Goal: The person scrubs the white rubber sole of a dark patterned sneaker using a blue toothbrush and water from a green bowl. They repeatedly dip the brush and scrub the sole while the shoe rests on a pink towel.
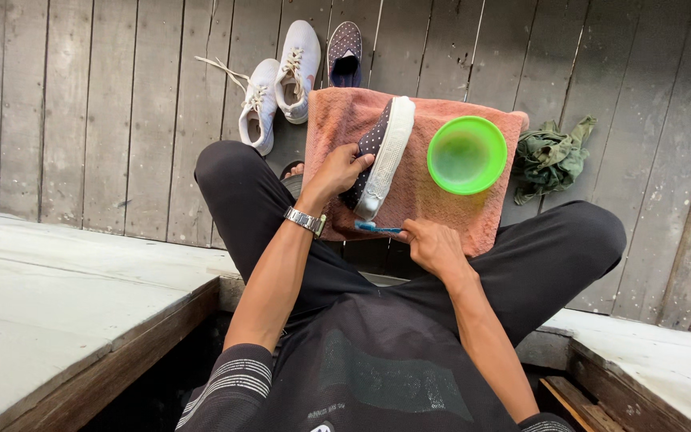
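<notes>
My left hand (339, 170) grips a dark dotted slip-on shoe (381, 152) with a white sole, tipped on its side on a salmon-pink towel (441, 204). A metal watch sits on that wrist. My right hand (433, 244) holds a blue toothbrush (377, 228), its head against the heel end of the shoe's sole. A green plastic bowl (467, 154) stands on the towel, right of the shoe.
A pair of white lace-up sneakers (277, 88) and a second dotted shoe (345, 53) lie on the grey plank floor beyond the towel. A crumpled green cloth (552, 156) lies to the right. Pale wooden platforms flank my legs at left (65, 296) and right (665, 360).
</notes>
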